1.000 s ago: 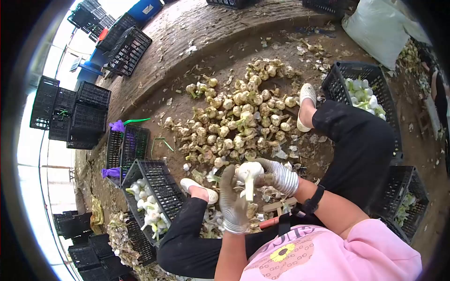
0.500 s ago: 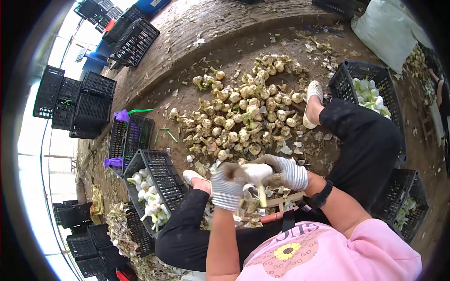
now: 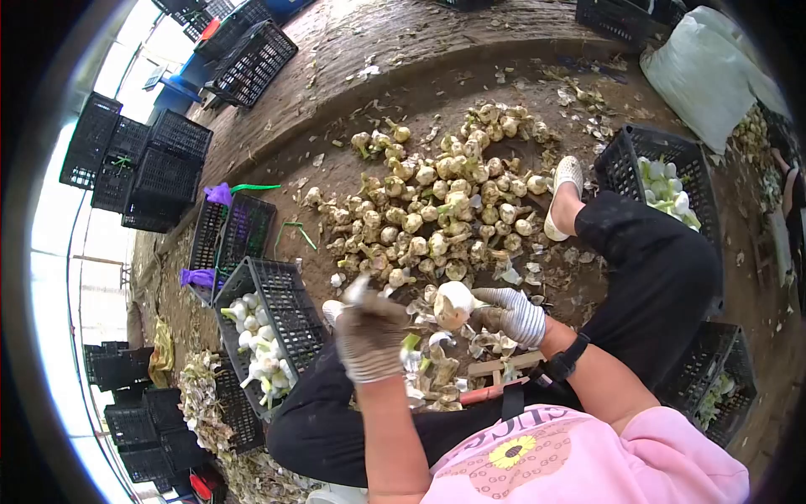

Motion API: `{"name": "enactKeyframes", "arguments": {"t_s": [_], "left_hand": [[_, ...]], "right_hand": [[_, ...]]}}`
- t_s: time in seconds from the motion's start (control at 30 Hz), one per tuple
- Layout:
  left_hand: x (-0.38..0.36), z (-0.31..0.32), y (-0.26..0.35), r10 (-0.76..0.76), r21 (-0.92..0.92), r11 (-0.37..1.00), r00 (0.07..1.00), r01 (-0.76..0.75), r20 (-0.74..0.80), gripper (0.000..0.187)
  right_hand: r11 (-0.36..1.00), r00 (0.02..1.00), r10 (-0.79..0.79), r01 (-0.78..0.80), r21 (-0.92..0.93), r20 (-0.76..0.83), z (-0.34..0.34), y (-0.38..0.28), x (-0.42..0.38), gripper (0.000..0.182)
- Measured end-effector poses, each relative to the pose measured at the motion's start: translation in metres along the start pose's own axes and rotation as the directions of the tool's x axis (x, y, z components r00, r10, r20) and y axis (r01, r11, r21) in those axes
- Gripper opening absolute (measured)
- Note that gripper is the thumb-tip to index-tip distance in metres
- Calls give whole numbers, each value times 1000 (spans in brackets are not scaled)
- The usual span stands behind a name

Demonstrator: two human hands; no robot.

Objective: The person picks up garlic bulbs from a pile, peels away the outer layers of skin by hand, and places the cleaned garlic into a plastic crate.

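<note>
My right hand (image 3: pixel 510 316), in a grey-and-white work glove, grips a white garlic bulb (image 3: pixel 453 304) near its stem end. The bulb's rounded side faces left. My left hand (image 3: pixel 372 338), gloved too, is to the left of the bulb and apart from it. Motion smears its fingers, and a pale blur shows at their tips; I cannot make out what it is. Just beyond the hands lies a pile of garlic bulbs (image 3: pixel 445 202) with brownish, soiled skins. Loose garlic skins (image 3: pixel 432 382) lie below the hands, between the legs.
Black crates hold cleaned white garlic, one at left (image 3: pixel 290 307) and one at right (image 3: pixel 625 164). Another crate (image 3: pixel 730 357) stands at lower right. A red-handled tool (image 3: pixel 483 393) lies by my lap. A white sack (image 3: pixel 701 76) stands at upper right; stacked crates (image 3: pixel 168 164) stand at left.
My left hand has moved left, away from the garlic bulb. The bulb stays in my right hand and now shows its round side more fully.
</note>
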State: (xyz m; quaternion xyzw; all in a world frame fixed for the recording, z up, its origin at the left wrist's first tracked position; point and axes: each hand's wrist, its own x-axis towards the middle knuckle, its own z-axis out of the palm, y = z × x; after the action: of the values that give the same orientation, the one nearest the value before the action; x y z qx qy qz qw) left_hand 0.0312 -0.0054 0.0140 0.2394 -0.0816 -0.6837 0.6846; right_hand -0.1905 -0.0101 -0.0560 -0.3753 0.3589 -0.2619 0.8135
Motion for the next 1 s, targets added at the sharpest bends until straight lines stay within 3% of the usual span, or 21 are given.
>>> {"name": "enactKeyframes", "arguments": {"t_s": [0.03,0.07,0.1,0.17,0.2,0.23,0.27,0.37,0.4,0.43,0.5,0.57,0.63,0.67,0.7,0.77,0.83,0.9,0.93,0.97,1.0], "left_hand": [[2,3,16,92,1,996,988,-93,121,17],[-1,-4,29,113,101,988,991,-120,72,17],[0,-5,27,95,407,910,995,-82,-12,19],[-2,-4,17,135,867,490,974,94,-182,27],[-8,-2,0,170,934,354,979,49,-115,43],[-11,0,-16,155,898,431,974,83,-165,57],[-11,-3,-31,204,949,316,975,15,-83,49],[-1,-3,-56,225,995,18,970,-103,96,30],[5,-3,-57,222,988,142,975,-65,33,18],[9,-1,-51,195,926,360,980,-114,45,12],[13,5,-30,218,653,757,951,-23,-219,10],[19,-4,8,364,521,814,925,-258,-111,8],[13,-28,39,411,588,752,910,-298,-64,8],[8,-46,50,377,910,402,924,-104,-60,9],[0,-62,58,82,992,-68,992,105,-100,21],[-22,-62,40,-56,852,-521,998,-60,36,43],[-40,-17,7,81,975,221,996,25,-44,58],[-41,14,-12,147,949,-43,937,-313,316,61],[-39,19,-20,167,895,-154,882,-418,441,49],[-35,6,-27,195,816,-114,793,-567,577,30],[-34,5,-27,270,858,68,837,-509,475,24]], "right_hand": [[997,1000,-20,20,68,-2,-4,5,1,47],[991,999,-40,39,130,3,-9,13,4,48],[979,998,-61,58,195,9,-7,9,6,49],[986,982,-161,157,-49,-96,1,4,7,50],[980,977,-166,149,-129,-137,4,1,10,48],[969,969,-173,134,-208,-179,6,2,11,47],[891,942,-291,203,-406,-168,4,8,14,48],[885,950,-243,134,-445,-198,7,4,11,48],[772,921,-350,181,-609,-170,8,1,10,46],[841,916,-366,250,-480,-163,11,-3,9,45],[979,964,-203,198,-47,-171,17,-14,-3,44],[984,980,-167,173,48,-108,7,-16,-6,45],[982,994,-111,112,151,-14,1,-20,-6,48],[977,996,-74,63,206,45,0,-21,-7,49],[966,994,-37,8,257,108,0,-22,-7,50],[943,988,-58,6,331,145,1,-13,-2,53],[912,982,-69,-10,410,178,6,2,1,55],[925,976,-31,-53,377,213,10,-4,-4,56],[916,973,-24,-70,394,230,16,-12,-9,55],[908,969,-21,-85,411,248,20,-16,-10,55],[910,977,17,-102,402,211,20,-16,-12,50]]}}
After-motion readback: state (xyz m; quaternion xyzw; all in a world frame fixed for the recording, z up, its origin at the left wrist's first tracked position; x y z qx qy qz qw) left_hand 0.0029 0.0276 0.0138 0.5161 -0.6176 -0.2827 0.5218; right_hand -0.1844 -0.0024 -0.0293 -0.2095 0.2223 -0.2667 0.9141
